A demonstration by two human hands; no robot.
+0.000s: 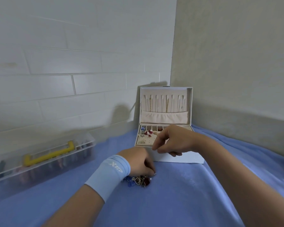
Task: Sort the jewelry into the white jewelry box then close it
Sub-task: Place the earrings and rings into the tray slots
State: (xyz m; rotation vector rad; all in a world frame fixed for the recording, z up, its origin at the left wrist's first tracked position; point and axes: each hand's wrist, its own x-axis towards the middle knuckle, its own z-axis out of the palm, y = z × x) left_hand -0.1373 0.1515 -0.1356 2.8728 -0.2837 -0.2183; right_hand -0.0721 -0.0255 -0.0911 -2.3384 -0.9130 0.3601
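The white jewelry box stands open at the back of the blue cloth, its lid upright with thin chains hanging inside. Several earrings sit in its left compartments. A small pile of jewelry lies on the cloth in front of the box. My left hand, with a light blue wristband, reaches down onto the pile and pinches a small silvery piece at its fingertips. My right hand hovers over the box's front rim, thumb and forefinger close together; whether anything is between them is too small to tell.
A clear plastic case with a yellow handle lies on the cloth at the left. White tiled wall behind, beige wall to the right; the box sits in the corner. Bare blue cloth spreads in front.
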